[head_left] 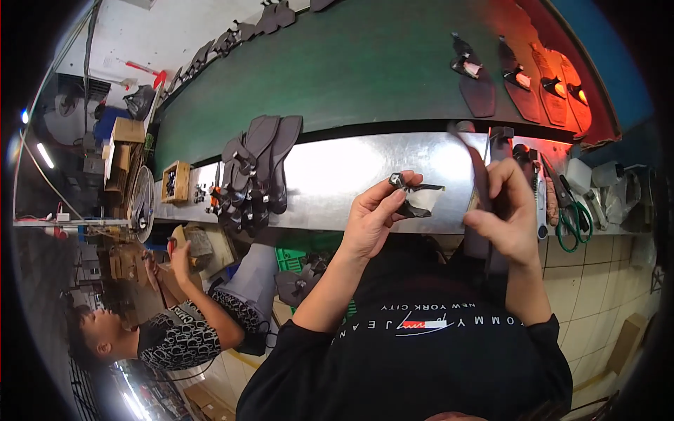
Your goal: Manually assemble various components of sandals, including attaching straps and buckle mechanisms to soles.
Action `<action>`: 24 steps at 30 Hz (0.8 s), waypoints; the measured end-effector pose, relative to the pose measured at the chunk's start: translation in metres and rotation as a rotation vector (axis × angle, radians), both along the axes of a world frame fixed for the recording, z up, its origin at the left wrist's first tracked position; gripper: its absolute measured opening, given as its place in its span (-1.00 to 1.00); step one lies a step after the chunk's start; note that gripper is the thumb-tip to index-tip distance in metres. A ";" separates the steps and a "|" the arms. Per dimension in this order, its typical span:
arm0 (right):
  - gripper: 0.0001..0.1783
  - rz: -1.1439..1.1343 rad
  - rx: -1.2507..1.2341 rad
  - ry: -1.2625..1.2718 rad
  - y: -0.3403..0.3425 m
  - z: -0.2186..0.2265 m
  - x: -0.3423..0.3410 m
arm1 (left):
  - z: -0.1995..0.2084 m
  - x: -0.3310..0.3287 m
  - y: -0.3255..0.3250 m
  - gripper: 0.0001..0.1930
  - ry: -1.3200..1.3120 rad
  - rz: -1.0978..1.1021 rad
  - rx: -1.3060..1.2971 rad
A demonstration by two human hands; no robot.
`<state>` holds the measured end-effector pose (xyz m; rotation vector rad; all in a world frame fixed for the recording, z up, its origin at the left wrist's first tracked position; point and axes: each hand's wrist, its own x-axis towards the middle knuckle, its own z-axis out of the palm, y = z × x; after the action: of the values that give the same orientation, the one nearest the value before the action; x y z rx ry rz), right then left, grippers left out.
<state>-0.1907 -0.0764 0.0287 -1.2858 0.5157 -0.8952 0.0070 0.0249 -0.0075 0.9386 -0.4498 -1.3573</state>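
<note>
Over the metal ledge, my left hand (372, 219) pinches a black sandal strap (423, 201) with a pale lining and a shiny ornament by my fingertips. My right hand (507, 214) is closed on a dark sandal sole (476, 158), which is turned nearly edge-on and slightly blurred. The strap and the sole are apart. To the left on the ledge lies a pile of dark soles (261, 140), with several black straps (242, 203) heaped at its near end.
Behind the metal ledge (330, 158) runs a green conveyor belt (351, 67), bearing soles with straps (477, 91) under red light at right. Green-handled scissors (576, 223) and other tools sit at right. A wooden box (175, 181) stands left; a co-worker (186, 330) sits nearby.
</note>
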 end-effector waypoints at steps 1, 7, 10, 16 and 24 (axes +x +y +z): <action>-0.56 -0.039 -0.155 0.126 0.005 -0.005 -0.002 | -0.005 0.003 0.005 -0.65 -0.039 -0.014 -0.023; -0.57 -0.017 -0.287 0.351 0.034 -0.004 -0.003 | -0.017 0.010 0.021 -0.66 -0.066 -0.038 -0.084; -0.35 0.010 -0.414 0.340 0.035 -0.012 -0.004 | -0.017 0.008 0.022 -0.65 -0.042 -0.039 -0.086; -0.45 -0.002 -0.384 0.315 0.044 -0.018 -0.007 | -0.018 0.007 0.021 -0.64 -0.001 -0.044 -0.164; -0.48 0.001 -0.383 0.297 0.043 -0.020 -0.009 | -0.018 0.005 0.018 -0.66 -0.014 -0.051 -0.184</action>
<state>-0.1994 -0.0332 0.0086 -1.7841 0.5928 -0.8297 0.0125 0.0431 -0.0257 0.7897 -0.6025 -1.3316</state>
